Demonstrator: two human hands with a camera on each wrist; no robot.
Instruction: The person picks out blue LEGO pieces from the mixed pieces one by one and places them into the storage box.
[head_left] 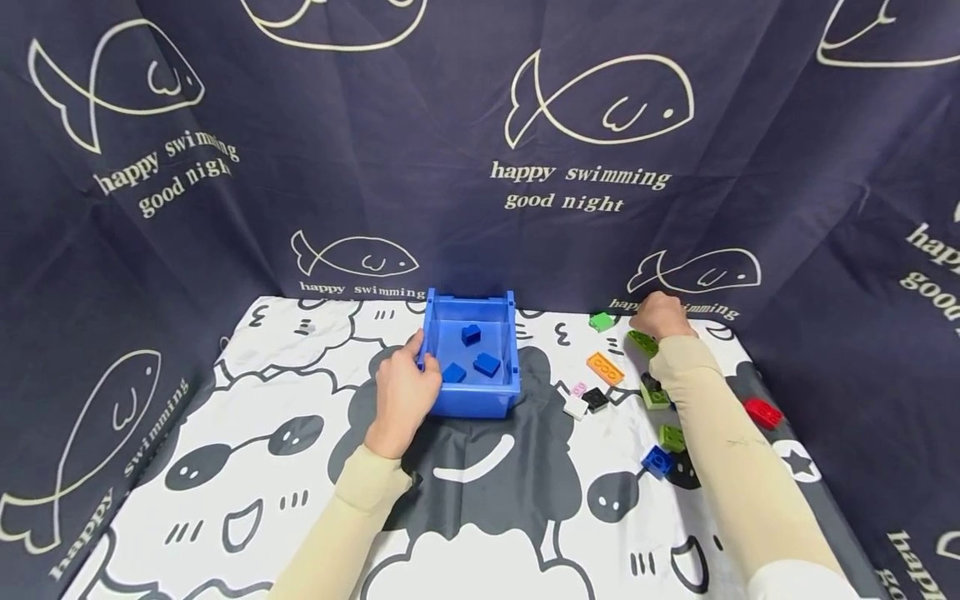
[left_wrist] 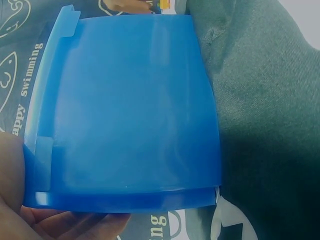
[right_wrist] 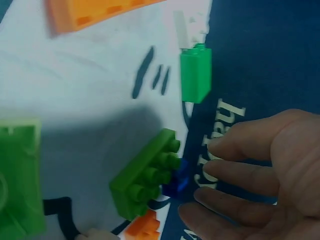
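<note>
My left hand (head_left: 405, 387) grips the left wall of a blue plastic bin (head_left: 472, 406), thumb over the rim. Its fingers (left_wrist: 92, 227) show beside the bin's edge in the left wrist view. Inside the bin lie three blue building bricks (head_left: 487, 364). At the back right, my right hand (head_left: 662, 317) is just beyond a long green building brick (head_left: 642, 342). The right wrist view shows that hand (right_wrist: 260, 175) with loosely bent, spread fingers and nothing between them. The green brick (right_wrist: 147, 175) lies beside them, partly covering a small blue brick (right_wrist: 176, 182).
Several loose bricks lie on the right: bright green (head_left: 601, 322), orange (head_left: 605, 368), white (head_left: 575, 407), black (head_left: 596, 400), blue (head_left: 657, 462) and red (head_left: 762, 412). A dark curtain (head_left: 450, 167) with fish prints hangs behind the patterned cloth (head_left: 300, 500).
</note>
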